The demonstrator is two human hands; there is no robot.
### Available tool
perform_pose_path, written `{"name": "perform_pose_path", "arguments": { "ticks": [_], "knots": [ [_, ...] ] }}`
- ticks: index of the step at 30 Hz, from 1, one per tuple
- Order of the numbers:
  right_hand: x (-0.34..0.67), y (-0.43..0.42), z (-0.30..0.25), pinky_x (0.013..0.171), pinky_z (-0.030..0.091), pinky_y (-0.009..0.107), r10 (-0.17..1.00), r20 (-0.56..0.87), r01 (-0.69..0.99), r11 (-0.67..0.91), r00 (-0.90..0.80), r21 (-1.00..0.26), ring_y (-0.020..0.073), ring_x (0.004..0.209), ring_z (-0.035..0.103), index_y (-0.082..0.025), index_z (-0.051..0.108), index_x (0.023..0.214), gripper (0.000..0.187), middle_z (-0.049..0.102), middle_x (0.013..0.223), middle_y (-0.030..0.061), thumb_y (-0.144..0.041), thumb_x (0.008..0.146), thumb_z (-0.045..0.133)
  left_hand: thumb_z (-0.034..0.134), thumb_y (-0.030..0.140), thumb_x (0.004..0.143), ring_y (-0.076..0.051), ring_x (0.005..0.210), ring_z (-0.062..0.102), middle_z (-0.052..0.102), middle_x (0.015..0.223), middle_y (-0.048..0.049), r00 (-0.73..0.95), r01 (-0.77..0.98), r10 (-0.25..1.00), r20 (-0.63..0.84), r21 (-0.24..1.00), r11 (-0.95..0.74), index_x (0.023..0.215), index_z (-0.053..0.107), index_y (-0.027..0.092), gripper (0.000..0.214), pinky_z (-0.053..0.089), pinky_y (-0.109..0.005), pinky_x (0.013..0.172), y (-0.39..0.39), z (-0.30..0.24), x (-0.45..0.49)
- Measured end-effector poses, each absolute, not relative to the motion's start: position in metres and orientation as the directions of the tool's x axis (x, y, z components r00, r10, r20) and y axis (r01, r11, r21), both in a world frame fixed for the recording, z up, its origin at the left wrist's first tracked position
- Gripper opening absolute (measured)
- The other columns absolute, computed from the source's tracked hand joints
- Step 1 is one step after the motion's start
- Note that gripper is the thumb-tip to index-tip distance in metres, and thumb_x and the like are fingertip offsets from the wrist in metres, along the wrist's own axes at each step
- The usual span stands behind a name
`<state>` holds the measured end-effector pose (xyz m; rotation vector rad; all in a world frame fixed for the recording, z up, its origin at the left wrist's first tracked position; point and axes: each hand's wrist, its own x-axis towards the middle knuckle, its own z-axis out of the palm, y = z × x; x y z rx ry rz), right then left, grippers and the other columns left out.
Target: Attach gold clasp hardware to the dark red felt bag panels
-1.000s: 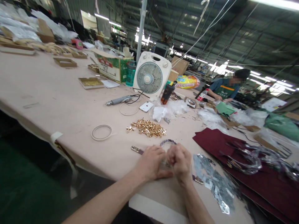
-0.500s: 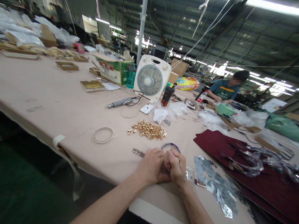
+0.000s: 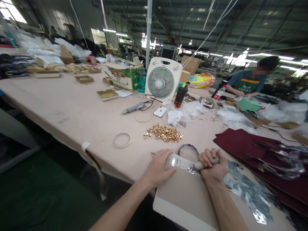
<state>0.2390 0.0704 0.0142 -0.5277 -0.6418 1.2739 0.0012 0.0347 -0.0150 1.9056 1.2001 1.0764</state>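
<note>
A beige bag-like piece (image 3: 185, 192) lies flat at the table's front edge, with small shiny metal plates (image 3: 191, 170) along its far side. My left hand (image 3: 160, 168) grips its left far corner, thumb on top. My right hand (image 3: 214, 165) is closed round the thick grey handle of a tool (image 3: 200, 165); its narrow end points left at a metal plate. The tool's exact kind cannot be made out. Behind the piece arches a dark patterned loop (image 3: 188, 146). A pile of gold-coloured metal fittings (image 3: 165, 133) lies beyond my hands.
Flat metal plates (image 3: 250, 186) and dark red pieces (image 3: 240, 141) lie at right. Farther back are a coil of tape (image 3: 121, 140), a grey electric screwdriver (image 3: 134, 108), a phone (image 3: 160, 111) and a box fan (image 3: 161, 80). A co-worker (image 3: 250, 80) sits at far right.
My hands were together over the piece; now they are apart, the left at its corner and the right moved rightward with the tool. The piece's top is uncovered. The view has turned left.
</note>
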Motion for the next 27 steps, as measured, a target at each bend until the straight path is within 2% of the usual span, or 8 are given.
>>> {"name": "perform_pose_path", "arguments": {
  "ticks": [4, 9, 12, 16, 22, 27],
  "knots": [
    [0.230, 0.073, 0.026, 0.037, 0.030, 0.017, 0.964, 0.158, -0.628, 0.261, 0.216, -0.733, 0.0058, 0.039, 0.026, -0.021, 0.048, 0.069, 0.036, 0.037, 0.055, -0.0089, -0.039, 0.092, 0.069, 0.064, 0.024, 0.090, -0.024, 0.125, 0.065, 0.068, 0.137, -0.0085, 0.186, 0.275, 0.960, 0.208, 0.927, -0.254, 0.131, 0.066, 0.024, 0.041, 0.057, -0.042, 0.107, 0.039, -0.017, -0.004],
    [0.197, 0.082, 0.047, 0.040, 0.032, 0.017, 0.979, 0.148, -0.537, 0.202, 0.141, -0.819, 0.0055, 0.042, 0.033, -0.020, 0.052, 0.073, 0.035, 0.041, 0.059, -0.0077, -0.042, 0.095, 0.068, 0.071, 0.016, 0.076, -0.021, 0.109, 0.072, 0.076, 0.119, -0.0050, 0.154, 0.205, 0.985, 0.084, 0.972, -0.115, 0.110, 0.075, 0.022, 0.034, 0.061, -0.034, 0.096, 0.056, -0.019, 0.005],
    [0.173, 0.092, 0.048, 0.039, 0.030, 0.018, 0.989, 0.134, -0.501, 0.147, 0.063, -0.853, 0.0055, 0.042, 0.034, -0.019, 0.053, 0.072, 0.037, 0.042, 0.059, -0.0075, -0.044, 0.094, 0.068, 0.072, 0.016, 0.072, -0.021, 0.099, 0.075, 0.079, 0.110, -0.0040, 0.139, 0.221, 0.990, 0.007, 0.975, -0.038, 0.110, 0.075, 0.021, 0.039, 0.062, -0.034, 0.091, 0.063, -0.021, 0.008],
    [0.153, 0.105, 0.031, 0.038, 0.028, 0.017, 0.993, 0.109, -0.502, 0.120, 0.051, -0.856, 0.0057, 0.040, 0.034, -0.020, 0.052, 0.071, 0.038, 0.041, 0.057, -0.0081, -0.045, 0.092, 0.069, 0.071, 0.018, 0.071, -0.023, 0.099, 0.075, 0.079, 0.111, -0.0043, 0.129, 0.286, 0.992, 0.007, 0.957, -0.044, 0.115, 0.075, 0.022, 0.044, 0.062, -0.036, 0.090, 0.064, -0.025, 0.009],
    [0.151, 0.108, 0.015, 0.037, 0.028, 0.017, 0.999, 0.048, -0.592, 0.045, 0.011, -0.804, 0.0051, 0.040, 0.029, -0.021, 0.051, 0.072, 0.037, 0.038, 0.057, -0.0094, -0.046, 0.093, 0.068, 0.071, 0.020, 0.072, -0.025, 0.104, 0.074, 0.078, 0.117, -0.0062, 0.122, 0.283, 0.992, 0.029, 0.957, -0.062, 0.114, 0.075, 0.021, 0.042, 0.061, -0.037, 0.092, 0.062, -0.024, 0.010],
    [0.147, 0.108, 0.015, 0.036, 0.027, 0.017, 0.995, 0.095, -0.502, 0.092, 0.019, -0.860, 0.0054, 0.038, 0.030, -0.021, 0.051, 0.072, 0.038, 0.039, 0.056, -0.0091, -0.047, 0.094, 0.067, 0.070, 0.020, 0.073, -0.026, 0.107, 0.072, 0.076, 0.119, -0.0064, 0.134, 0.270, 0.991, 0.026, 0.961, -0.062, 0.116, 0.075, 0.022, 0.043, 0.060, -0.036, 0.093, 0.063, -0.027, 0.010]
  ]
}}
